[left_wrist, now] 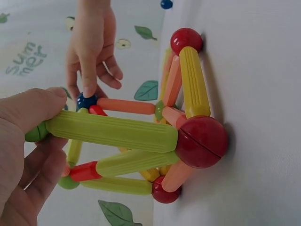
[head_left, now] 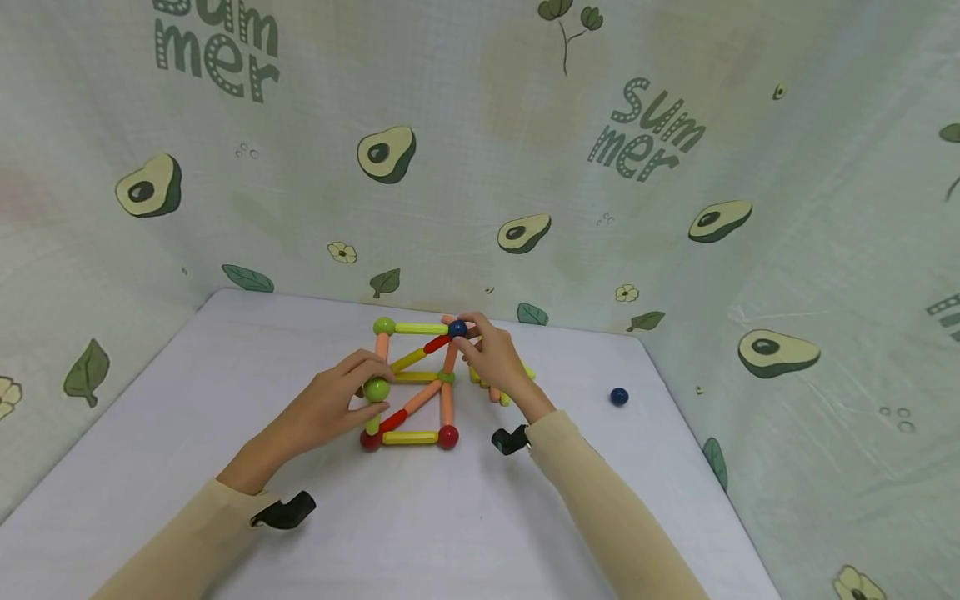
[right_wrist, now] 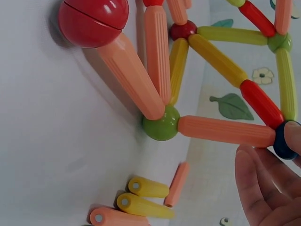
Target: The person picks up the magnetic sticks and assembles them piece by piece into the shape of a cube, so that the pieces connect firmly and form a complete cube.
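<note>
A frame of magnetic rods and balls stands on the white table. My left hand [head_left: 330,407] pinches a green ball [head_left: 377,389] at the upper end of a light green rod [left_wrist: 113,131], whose lower end meets a red ball [left_wrist: 202,142]. At the far upper corner, my right hand [head_left: 497,360] pinches a dark blue ball [head_left: 457,328] between thumb and fingers. From that ball an orange rod [right_wrist: 225,129] runs down to a green ball [right_wrist: 161,123] on the table. A red rod [right_wrist: 261,101] also meets it. Another green ball [head_left: 384,326] forms the upper far-left corner.
Several loose yellow and orange rods [right_wrist: 146,197] lie right of the frame, partly behind my right hand in the head view. A single dark blue ball [head_left: 619,397] sits farther right on the table [head_left: 480,533]. Printed cloth [head_left: 450,100] hangs behind and at both sides.
</note>
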`<state>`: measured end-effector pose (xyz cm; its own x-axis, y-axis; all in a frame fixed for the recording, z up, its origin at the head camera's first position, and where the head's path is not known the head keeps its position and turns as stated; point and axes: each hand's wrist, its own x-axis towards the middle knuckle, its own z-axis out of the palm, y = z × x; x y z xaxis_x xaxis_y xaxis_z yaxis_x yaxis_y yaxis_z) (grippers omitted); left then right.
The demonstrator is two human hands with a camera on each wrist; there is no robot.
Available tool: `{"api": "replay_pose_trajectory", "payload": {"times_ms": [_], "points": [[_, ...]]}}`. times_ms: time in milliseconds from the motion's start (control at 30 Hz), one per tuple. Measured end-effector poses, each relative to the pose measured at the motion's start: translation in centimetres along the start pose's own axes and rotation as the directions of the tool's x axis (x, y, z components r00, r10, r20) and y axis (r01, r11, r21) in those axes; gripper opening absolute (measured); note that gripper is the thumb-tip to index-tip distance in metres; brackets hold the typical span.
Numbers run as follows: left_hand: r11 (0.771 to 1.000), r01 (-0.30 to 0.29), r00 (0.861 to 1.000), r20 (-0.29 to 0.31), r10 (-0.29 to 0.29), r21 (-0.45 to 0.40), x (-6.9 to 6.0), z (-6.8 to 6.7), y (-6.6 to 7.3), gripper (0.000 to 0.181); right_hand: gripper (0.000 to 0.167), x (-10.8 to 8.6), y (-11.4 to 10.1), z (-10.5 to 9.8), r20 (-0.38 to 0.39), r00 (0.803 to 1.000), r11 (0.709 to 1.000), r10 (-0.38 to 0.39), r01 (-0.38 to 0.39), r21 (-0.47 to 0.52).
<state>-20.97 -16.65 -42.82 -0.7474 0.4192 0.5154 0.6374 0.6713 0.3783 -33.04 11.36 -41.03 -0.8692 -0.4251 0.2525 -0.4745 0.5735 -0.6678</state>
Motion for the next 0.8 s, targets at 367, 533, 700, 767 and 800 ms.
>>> {"api": "replay_pose_trajectory", "payload": {"times_ms": [367, 533, 700, 767, 800], "points": [[0.999, -0.045, 0.999, -0.026, 0.045, 0.005, -0.1, 0.0, -0.3, 0.051, 0.05, -2.3, 2.2, -3.6, -0.021, 0.999, 0.985, 0.036, -0.039, -0.171], [0.998, -0.06, 0.997, -0.044, 0.061, 0.028, -0.1, -0.2, -0.3, 0.052, 0.039, -3.4, 4.4, -5.3, -0.02, 0.998, 0.969, 0.062, -0.065, -0.238], [0.996, -0.072, 0.996, -0.056, 0.075, 0.045, -0.2, -0.4, -0.2, 0.051, 0.033, -4.6, 7.1, -6.9, -0.022, 0.996, 0.947, 0.09, -0.093, -0.306], [0.996, -0.069, 0.996, -0.054, 0.071, 0.051, -0.2, -0.5, -0.2, 0.05, 0.033, -5.1, 8.0, -7.7, -0.03, 0.994, 0.938, 0.107, -0.111, -0.328], [0.996, -0.07, 0.996, -0.053, 0.072, 0.051, -0.2, -0.5, -0.2, 0.05, 0.033, -5.4, 8.5, -8.1, -0.034, 0.993, 0.933, 0.111, -0.116, -0.342]]}}
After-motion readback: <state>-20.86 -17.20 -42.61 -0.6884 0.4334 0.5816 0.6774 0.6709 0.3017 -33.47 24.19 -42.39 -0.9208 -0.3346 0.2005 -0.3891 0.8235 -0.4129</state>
